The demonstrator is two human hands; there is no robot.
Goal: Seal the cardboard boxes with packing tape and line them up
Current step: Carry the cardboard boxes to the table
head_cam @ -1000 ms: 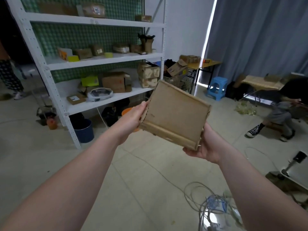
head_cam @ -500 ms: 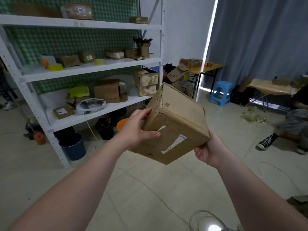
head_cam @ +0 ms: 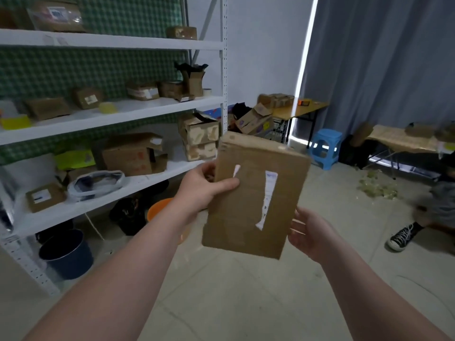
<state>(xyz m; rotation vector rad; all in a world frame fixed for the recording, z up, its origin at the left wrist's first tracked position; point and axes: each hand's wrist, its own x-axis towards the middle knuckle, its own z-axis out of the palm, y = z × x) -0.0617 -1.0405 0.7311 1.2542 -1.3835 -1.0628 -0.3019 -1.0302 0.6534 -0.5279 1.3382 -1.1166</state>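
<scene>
I hold a flat brown cardboard box (head_cam: 248,217) upright in front of me, above the floor. Its broad face is turned toward me and carries torn white label strips. My left hand (head_cam: 204,185) grips the box's upper left edge, with the thumb across the front and the fingers behind. My right hand (head_cam: 310,232) sits at the lower right edge with relaxed fingers touching the box's side. No packing tape roll is in sight.
A white shelf rack (head_cam: 118,114) on the left holds several cardboard boxes. A dark bucket (head_cam: 66,252) and an orange bucket (head_cam: 160,210) stand under it. Farther back are a wooden table (head_cam: 302,110) and a blue stool (head_cam: 325,146). A seated person's sneaker (head_cam: 403,236) is at the right.
The box has turned in my hands from a tilted corner view to its broad face toward me. My left thumb has come onto the front, and my right hand has loosened at the lower edge.
</scene>
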